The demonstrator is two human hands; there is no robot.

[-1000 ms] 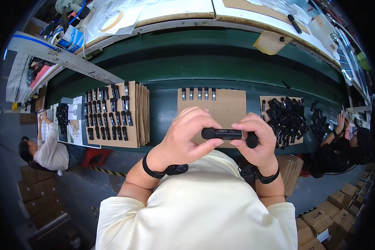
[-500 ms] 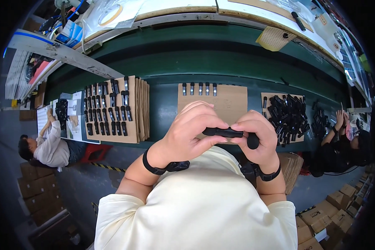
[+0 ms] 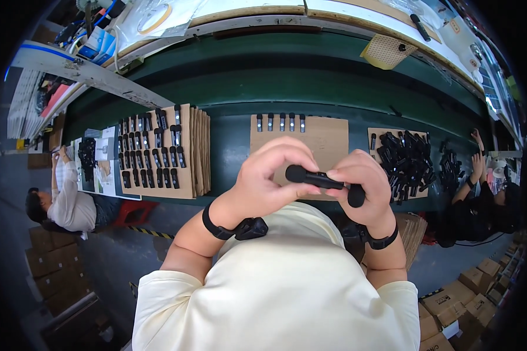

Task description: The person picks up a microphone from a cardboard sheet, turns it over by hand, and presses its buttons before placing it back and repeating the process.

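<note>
Tilted now, its rounded head higher than its other end, the small black microphone (image 3: 318, 179) lies nearly level half a second earlier; at the right rim, a co-worker's hand (image 3: 478, 140) also stands farther out over the bench than before. The microphone is in front of the person's chest, raised over the near part of a cardboard sheet (image 3: 328, 133) that bears five similar microphones (image 3: 282, 122) in a row near its far edge. The left hand (image 3: 268, 178) pinches the body just behind the head, thumb below and forefinger above; the right hand (image 3: 370, 182) grips the opposite end with bent fingers and also holds a second dark, rounded piece (image 3: 356, 196) against the palm.

Handling, as judged: the body is probably light, stiff and rather smooth, so fingertip pressure on its long sides should suffice; the head looks like a soft foam cover, better left unsqueezed, since it may deform or pull off.

Obscured: the right fingers cover the far end of the body, and whatever joins the second piece is concealed, so whether it is another whole microphone cannot be told. Surface details of the held body are too dark to read. Individual microphones in the heap (image 3: 401, 164) overlap and cannot be separated by eye.
</note>
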